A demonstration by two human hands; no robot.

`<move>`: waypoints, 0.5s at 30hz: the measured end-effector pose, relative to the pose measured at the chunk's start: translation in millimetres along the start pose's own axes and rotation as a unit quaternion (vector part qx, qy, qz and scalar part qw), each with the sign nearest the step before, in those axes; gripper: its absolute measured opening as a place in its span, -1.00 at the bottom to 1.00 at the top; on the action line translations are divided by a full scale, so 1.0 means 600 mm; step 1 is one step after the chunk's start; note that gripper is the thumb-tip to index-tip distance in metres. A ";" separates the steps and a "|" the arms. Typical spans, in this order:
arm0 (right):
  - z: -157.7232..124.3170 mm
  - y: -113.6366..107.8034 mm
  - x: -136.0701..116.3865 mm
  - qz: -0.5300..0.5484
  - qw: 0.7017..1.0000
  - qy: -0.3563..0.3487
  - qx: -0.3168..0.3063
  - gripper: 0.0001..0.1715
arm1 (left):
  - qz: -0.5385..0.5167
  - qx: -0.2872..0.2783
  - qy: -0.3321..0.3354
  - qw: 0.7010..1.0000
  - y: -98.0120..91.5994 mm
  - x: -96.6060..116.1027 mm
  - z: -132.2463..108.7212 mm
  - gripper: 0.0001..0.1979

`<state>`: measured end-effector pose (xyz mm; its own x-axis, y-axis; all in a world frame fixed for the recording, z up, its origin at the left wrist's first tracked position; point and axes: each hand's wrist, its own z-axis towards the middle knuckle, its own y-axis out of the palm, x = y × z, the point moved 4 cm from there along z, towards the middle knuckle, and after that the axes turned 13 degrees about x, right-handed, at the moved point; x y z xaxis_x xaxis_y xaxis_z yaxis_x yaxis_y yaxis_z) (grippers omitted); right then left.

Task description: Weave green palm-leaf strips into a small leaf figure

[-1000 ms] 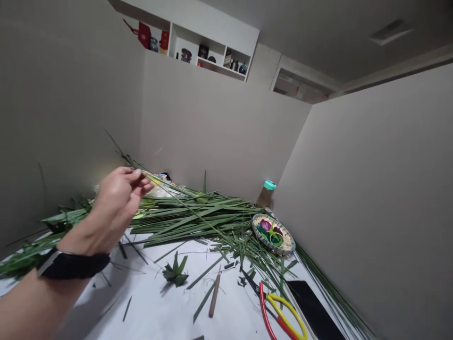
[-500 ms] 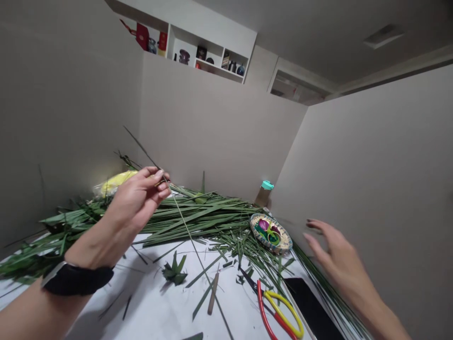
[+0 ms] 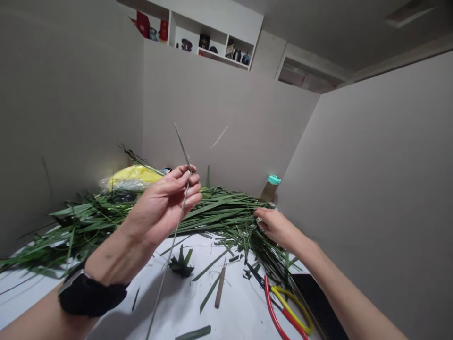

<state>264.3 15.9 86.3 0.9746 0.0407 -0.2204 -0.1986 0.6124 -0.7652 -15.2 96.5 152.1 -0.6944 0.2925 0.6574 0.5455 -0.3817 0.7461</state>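
My left hand (image 3: 170, 203) is raised above the table, pinching a long narrow leaf strip (image 3: 173, 241) between thumb and fingers. One end of the strip points up past the fingertips; the rest hangs toward the lower edge of the view. My right hand (image 3: 279, 229) is over the right end of the green leaf pile (image 3: 215, 210), covering nearly all of the small woven basket. Its fingers are curled downward, and whatever is under them is hidden. A thin pale sliver (image 3: 220, 137) shows against the wall, above and to the right of my left hand.
On the white table lie scissors with red and yellow handles (image 3: 271, 302), a wooden-handled tool (image 3: 220, 288), a folded leaf piece (image 3: 181, 263) and scraps. A dark flat object (image 3: 314, 302) is beneath my right forearm. Behind stand a teal-capped bottle (image 3: 271, 188) and a yellow bag (image 3: 134, 177).
My right hand has swung left and down from beside the basket to over it. My left hand has moved right with the strip, whose lower end now trails left. The pale sliver is newly visible.
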 end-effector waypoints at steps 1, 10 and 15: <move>0.009 -0.002 0.014 0.036 0.999 0.035 0.019 -0.63 | -0.005 -0.003 0.001 1.000 0.001 0.000 -0.001 -0.88; 0.046 -0.047 0.114 0.250 0.901 0.309 0.175 -0.58 | 0.006 0.009 0.009 1.000 0.004 0.003 -0.007 -0.86; 0.015 -0.020 0.013 0.327 0.893 0.305 0.043 -0.68 | 0.026 0.000 0.009 1.000 -0.003 -0.004 0.005 -0.93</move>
<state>275.4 16.1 98.9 0.4101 -0.0108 -0.9120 -0.6706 0.6742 -0.3095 -13.3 98.9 149.7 -0.6734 0.2573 0.6931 0.5811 -0.3953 0.7114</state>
